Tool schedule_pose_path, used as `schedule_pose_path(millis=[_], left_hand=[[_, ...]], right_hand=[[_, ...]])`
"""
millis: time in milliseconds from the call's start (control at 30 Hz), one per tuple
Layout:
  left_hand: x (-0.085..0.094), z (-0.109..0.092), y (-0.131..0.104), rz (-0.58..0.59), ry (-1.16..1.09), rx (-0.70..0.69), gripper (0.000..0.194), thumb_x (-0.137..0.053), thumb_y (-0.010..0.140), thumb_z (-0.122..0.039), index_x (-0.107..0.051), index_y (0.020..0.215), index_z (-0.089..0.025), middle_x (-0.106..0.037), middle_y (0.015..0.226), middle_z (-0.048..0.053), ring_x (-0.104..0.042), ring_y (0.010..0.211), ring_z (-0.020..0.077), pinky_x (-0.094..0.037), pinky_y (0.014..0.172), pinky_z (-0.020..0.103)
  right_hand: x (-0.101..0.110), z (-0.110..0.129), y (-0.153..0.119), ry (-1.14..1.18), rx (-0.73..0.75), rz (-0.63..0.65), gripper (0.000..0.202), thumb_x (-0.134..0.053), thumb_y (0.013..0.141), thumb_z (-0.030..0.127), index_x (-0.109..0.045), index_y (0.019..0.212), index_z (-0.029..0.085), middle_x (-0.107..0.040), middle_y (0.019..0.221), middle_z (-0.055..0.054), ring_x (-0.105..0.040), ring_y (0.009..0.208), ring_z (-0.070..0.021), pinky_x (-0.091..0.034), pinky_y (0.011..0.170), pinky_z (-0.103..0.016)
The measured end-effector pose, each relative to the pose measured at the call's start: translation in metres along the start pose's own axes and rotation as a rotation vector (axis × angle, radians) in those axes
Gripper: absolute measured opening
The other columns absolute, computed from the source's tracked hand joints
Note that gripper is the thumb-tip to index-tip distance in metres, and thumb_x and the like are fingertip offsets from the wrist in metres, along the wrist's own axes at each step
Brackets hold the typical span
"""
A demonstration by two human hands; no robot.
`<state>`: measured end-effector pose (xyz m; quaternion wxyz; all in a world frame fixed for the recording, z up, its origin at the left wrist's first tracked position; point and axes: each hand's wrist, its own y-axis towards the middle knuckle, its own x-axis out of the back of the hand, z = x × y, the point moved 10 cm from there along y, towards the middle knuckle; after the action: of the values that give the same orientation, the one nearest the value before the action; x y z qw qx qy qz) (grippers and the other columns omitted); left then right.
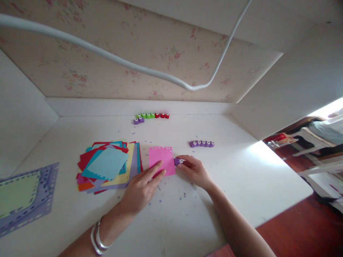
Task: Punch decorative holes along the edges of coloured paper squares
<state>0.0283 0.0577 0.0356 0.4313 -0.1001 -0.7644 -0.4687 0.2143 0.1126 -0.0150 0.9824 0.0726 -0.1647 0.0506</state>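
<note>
A pink sheet of paper [160, 157] lies on the white table, with small cut-outs along its far edge. My left hand [143, 184] rests on its near left part, fingers stretched out flat. At the sheet's right edge, my right hand [194, 169] pinches a small purple craft punch [178, 162] between thumb and fingers. The punch meets the paper's edge; whether its slot is around the edge is too small to tell. Just left of the pink sheet is a loose pile of coloured paper [107, 164], a light blue sheet with a punched edge on top.
Several purple punches [203, 143] stand in a row at the right. Green, red and purple punches [152, 115] line the back. Purple and pale green punched sheets [48, 200] lie at far left. Tiny paper bits dot the table [241, 178]. A white cable [120, 62] hangs in front.
</note>
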Motion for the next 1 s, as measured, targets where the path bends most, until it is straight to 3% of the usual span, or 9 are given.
schedule_pose_path(millis=[367, 567, 667, 800, 1000], left_hand=[[-0.007, -0.002, 0.001, 0.059, 0.002, -0.01, 0.039, -0.042, 0.091, -0.005, -0.063, 0.123, -0.015, -0.056, 0.137, 0.011, -0.064, 0.11, 0.0193, -0.057, 0.091, 0.032], [-0.019, -0.003, 0.002, 0.156, 0.017, 0.008, 0.037, -0.041, 0.092, -0.007, -0.064, 0.12, -0.016, -0.059, 0.133, 0.011, -0.066, 0.105, 0.0201, -0.059, 0.086, 0.033], [-0.025, -0.004, 0.005, 0.2, -0.004, 0.038, 0.029, -0.047, 0.095, -0.017, -0.065, 0.118, -0.019, -0.065, 0.124, 0.008, -0.066, 0.102, 0.0207, -0.057, 0.085, 0.036], [-0.028, -0.006, 0.007, 0.251, -0.035, 0.107, 0.031, -0.053, 0.095, -0.038, -0.064, 0.119, -0.022, -0.069, 0.116, 0.006, -0.064, 0.096, 0.0234, -0.053, 0.084, 0.043], [-0.017, -0.004, 0.007, 0.202, -0.068, 0.158, 0.027, -0.05, 0.096, -0.034, -0.068, 0.11, -0.021, -0.069, 0.108, 0.005, -0.064, 0.089, 0.0203, -0.05, 0.079, 0.038]], right_hand=[[0.0, 0.018, 0.001, -0.111, 0.088, 0.009, 0.027, -0.068, 0.085, 0.034, -0.069, 0.109, 0.023, -0.07, 0.101, -0.007, -0.062, 0.073, -0.0148, -0.053, 0.063, -0.028], [-0.006, 0.03, -0.001, -0.299, 0.165, 0.07, 0.027, -0.064, 0.088, 0.034, -0.071, 0.114, 0.028, -0.069, 0.114, -0.008, -0.066, 0.099, -0.0219, -0.054, 0.086, -0.038], [-0.01, 0.03, -0.002, -0.341, 0.176, 0.108, 0.029, -0.064, 0.088, 0.033, -0.07, 0.116, 0.029, -0.069, 0.116, -0.007, -0.064, 0.105, -0.0227, -0.051, 0.094, -0.041], [-0.008, 0.03, -0.001, -0.326, 0.132, 0.113, 0.028, -0.064, 0.088, 0.032, -0.071, 0.114, 0.027, -0.068, 0.117, -0.007, -0.064, 0.104, -0.0227, -0.053, 0.09, -0.037], [0.006, 0.022, 0.007, -0.288, -0.021, 0.007, 0.026, -0.056, 0.092, 0.038, -0.073, 0.103, 0.022, -0.071, 0.105, -0.009, -0.067, 0.09, -0.021, -0.056, 0.072, -0.031]])
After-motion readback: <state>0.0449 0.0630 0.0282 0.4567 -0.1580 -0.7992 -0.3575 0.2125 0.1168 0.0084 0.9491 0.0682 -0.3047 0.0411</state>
